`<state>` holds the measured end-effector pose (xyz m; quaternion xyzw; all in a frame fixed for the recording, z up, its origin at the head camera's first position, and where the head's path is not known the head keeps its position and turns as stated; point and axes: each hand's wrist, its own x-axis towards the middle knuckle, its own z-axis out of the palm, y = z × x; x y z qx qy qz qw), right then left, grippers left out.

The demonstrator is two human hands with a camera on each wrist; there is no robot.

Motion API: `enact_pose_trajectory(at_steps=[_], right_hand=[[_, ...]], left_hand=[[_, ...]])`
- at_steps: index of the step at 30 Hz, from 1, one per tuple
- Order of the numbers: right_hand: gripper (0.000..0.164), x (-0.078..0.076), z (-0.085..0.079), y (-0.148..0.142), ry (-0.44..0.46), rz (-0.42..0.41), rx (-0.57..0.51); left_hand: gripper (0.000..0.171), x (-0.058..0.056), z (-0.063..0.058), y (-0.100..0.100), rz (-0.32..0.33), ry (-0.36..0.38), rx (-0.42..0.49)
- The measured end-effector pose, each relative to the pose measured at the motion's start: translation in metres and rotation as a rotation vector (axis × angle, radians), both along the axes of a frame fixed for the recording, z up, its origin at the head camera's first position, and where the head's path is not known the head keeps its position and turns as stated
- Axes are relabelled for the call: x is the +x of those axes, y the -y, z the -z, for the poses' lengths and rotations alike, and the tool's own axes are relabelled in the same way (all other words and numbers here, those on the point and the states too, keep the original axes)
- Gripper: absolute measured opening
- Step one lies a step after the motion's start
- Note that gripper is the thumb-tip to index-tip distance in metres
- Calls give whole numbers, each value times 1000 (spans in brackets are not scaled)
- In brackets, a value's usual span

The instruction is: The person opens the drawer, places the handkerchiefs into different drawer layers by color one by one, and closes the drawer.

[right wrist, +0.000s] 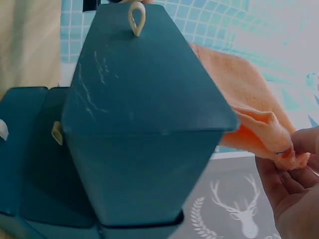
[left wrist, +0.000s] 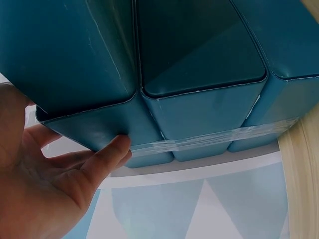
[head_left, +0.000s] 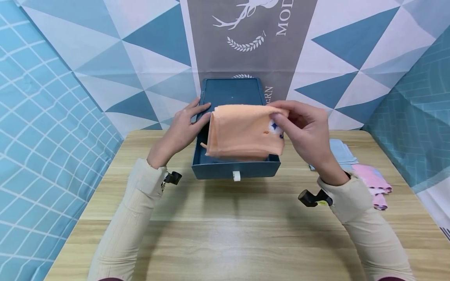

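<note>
I receive the head view bright and quite sharp. The light seems to come from above: a pale glare lies on the bench (head_left: 228,238), and soft shadows fall below the sleeves (head_left: 121,222) and the drawer (head_left: 214,171). My left wrist view is dimmer. In the right one, the tile-patterned cloth (right wrist: 239,35) at the upper right is washed out.

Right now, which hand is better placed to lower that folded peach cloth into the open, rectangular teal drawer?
Probably the right. The right hand pinches the folded peach cloth near one corner, above the teal drawer, while the left hand rests against the teal casing.
</note>
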<state>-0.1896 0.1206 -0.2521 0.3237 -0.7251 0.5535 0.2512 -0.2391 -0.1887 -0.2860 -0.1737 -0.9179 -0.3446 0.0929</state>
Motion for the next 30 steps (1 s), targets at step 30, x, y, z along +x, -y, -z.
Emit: enact_pose_trajectory(at_steps=[30], right_hand=[[18, -32, 27, 11, 21, -100, 350]], left_hand=[[57, 1, 2, 1, 20, -13, 23]])
